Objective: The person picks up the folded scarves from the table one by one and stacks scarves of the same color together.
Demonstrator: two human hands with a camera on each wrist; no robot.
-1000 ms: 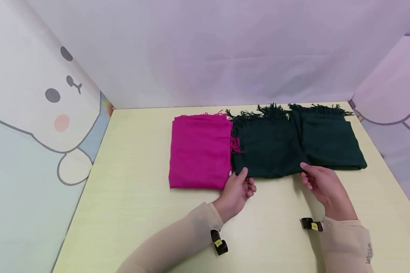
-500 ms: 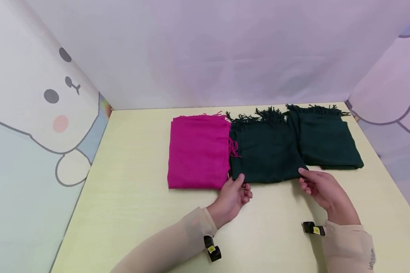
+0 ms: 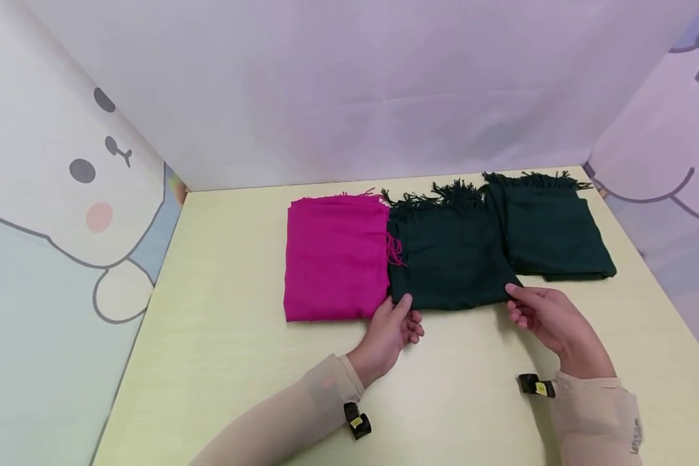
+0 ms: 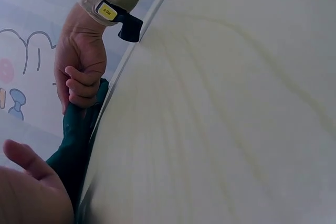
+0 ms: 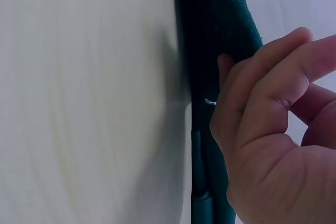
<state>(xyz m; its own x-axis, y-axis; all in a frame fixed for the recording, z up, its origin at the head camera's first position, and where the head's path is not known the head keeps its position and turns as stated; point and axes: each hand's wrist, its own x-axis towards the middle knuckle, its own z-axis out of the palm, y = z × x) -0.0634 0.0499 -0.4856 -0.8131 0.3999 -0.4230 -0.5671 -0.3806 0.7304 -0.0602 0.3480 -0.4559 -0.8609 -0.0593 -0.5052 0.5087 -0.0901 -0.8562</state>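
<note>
A folded dark green scarf (image 3: 454, 259) with fringe at its far edge lies in the middle of the row. My left hand (image 3: 386, 334) pinches its near left corner between thumb and fingers. At the near right corner, my right hand (image 3: 553, 325) pinches the cloth, its edge raised a little off the table. In the right wrist view the right hand's fingers (image 5: 268, 98) curl at the green cloth. A folded magenta scarf (image 3: 334, 259) lies against the left side, some of its fringe over the green one. My left hand is close to its near right corner.
Another folded dark green scarf (image 3: 553, 226) lies at the right, touching the middle one. All rest on a pale wooden table (image 3: 227, 362). A whitish cloth backdrop (image 3: 326, 97) hangs behind the table, with printed cartoon panels at the sides.
Both hands have drawn the middle scarf's near edge slightly toward me, mostly in the first half second. The grip stays the same. The head view has shifted a little.
</note>
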